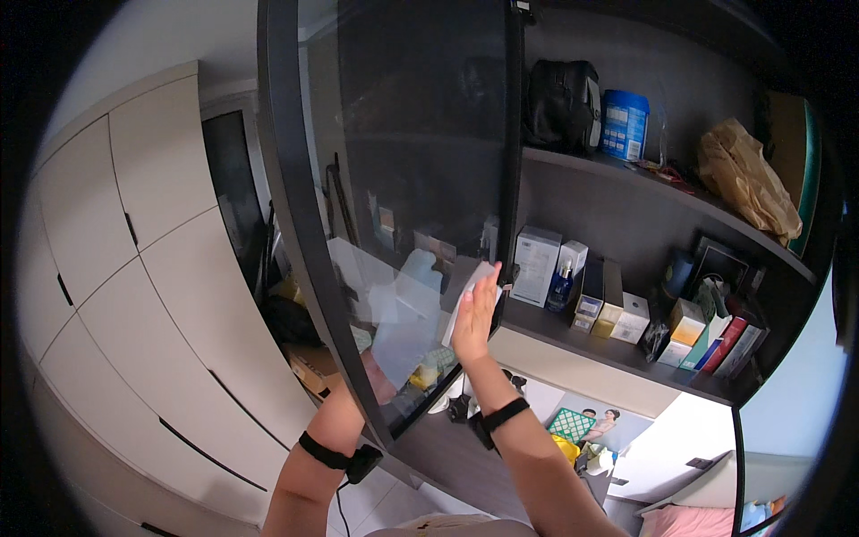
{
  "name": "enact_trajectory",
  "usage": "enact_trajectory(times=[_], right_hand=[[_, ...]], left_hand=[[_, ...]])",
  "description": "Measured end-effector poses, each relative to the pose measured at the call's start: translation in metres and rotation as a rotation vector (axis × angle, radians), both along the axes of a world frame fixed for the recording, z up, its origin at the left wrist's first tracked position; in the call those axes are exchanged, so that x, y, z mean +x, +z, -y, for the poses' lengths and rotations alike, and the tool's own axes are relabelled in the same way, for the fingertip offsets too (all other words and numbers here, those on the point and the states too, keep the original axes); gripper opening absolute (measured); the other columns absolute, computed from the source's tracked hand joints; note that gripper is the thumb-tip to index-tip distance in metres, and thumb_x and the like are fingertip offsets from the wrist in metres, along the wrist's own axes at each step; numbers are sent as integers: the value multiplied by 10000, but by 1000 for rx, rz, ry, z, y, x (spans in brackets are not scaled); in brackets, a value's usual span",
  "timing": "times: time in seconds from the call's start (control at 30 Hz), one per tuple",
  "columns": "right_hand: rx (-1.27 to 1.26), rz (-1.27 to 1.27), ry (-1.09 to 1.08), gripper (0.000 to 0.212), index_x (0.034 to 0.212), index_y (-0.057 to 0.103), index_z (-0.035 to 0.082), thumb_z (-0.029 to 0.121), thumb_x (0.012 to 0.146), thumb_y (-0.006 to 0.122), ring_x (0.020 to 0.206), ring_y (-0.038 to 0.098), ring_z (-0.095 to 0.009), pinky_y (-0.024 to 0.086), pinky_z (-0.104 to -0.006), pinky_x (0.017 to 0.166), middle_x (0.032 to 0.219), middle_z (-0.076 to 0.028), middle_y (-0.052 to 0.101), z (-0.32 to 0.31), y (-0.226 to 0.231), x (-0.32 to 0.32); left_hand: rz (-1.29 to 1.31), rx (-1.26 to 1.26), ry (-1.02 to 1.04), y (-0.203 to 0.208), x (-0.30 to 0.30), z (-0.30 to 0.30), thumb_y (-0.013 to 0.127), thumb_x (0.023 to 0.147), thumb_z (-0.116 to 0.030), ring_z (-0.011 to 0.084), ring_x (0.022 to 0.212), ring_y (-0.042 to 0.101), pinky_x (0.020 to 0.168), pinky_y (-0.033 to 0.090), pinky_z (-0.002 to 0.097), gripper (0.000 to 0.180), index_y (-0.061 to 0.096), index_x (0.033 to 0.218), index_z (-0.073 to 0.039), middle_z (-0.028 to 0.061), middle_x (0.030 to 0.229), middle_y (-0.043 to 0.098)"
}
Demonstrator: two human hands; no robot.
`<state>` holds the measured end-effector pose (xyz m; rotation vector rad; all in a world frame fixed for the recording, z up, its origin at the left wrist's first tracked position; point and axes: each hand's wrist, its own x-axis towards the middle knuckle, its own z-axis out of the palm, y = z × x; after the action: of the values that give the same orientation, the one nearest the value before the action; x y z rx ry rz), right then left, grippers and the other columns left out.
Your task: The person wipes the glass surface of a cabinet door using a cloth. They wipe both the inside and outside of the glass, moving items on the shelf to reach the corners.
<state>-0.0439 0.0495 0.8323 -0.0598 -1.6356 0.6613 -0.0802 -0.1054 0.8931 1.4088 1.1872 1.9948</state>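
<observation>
A glass cabinet door (pixel 420 116) with a dark frame stands open in front of me. My right hand (pixel 475 315) lies flat, fingers extended, over a white folded cloth or pad (pixel 455 315) against the glass near the door's right edge. On the door's far side, my left hand (pixel 379 379) shows dimly through the pane beside the lower left frame; its fingers are too blurred to make out. A pale blue shape (pixel 407 313) appears in the glass between the hands, and I cannot tell whether it is a reflection. Both wrists wear black straps.
On the right, shelves hold a black bag (pixel 562 106), a blue tub (pixel 625 123), a brown paper bag (pixel 747 174), a blue bottle (pixel 561 286), several boxes and a red book (pixel 727 345). White wardrobes (pixel 161 161) line the left. Pink bedding (pixel 689 521) shows at lower right.
</observation>
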Motion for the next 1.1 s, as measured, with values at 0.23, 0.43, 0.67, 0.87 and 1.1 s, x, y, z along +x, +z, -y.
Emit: enact_trajectory(times=[0.23,0.43,0.67,0.87,1.1], right_hand=[[-217,56,117,557,1306,243,-129,73,819,422,1333,146,-413,103,-425,1102,1409,-296,196,30,-49,-3],[-329,-33,45,412,1154,380,-149,145,866,400,1271,217,-460,129,-468,1077,1360,-333,239,23,6,-10],[479,14,155,580,1328,352,26,356,857,425,1315,195,-450,90,-589,1047,1399,-314,209,117,38,37],[224,33,24,600,1363,219,-72,297,900,317,1334,172,-403,99,-466,1088,1427,-281,178,70,18,18],[-275,10,14,526,1342,225,-112,234,951,292,1326,233,-330,152,-333,1085,1401,-263,265,-12,21,-9]], left_hand=[[-507,-210,452,-53,-5,30,408,927,-259,228,1102,486,949,393,355,403,397,1278,-62,73,1208,492],[581,250,-168,4,32,54,420,923,-388,222,1106,523,929,433,331,499,441,1262,-23,101,1201,529],[316,41,-343,-14,-35,36,388,939,-359,203,1206,430,1001,365,329,533,300,1362,-48,93,1356,389],[316,-245,-231,-69,-16,24,389,943,-335,176,1228,401,1023,335,314,513,283,1384,-94,76,1381,362],[434,-350,-184,-59,6,37,377,955,-292,174,1247,377,1042,304,320,484,284,1391,-103,62,1394,350]])
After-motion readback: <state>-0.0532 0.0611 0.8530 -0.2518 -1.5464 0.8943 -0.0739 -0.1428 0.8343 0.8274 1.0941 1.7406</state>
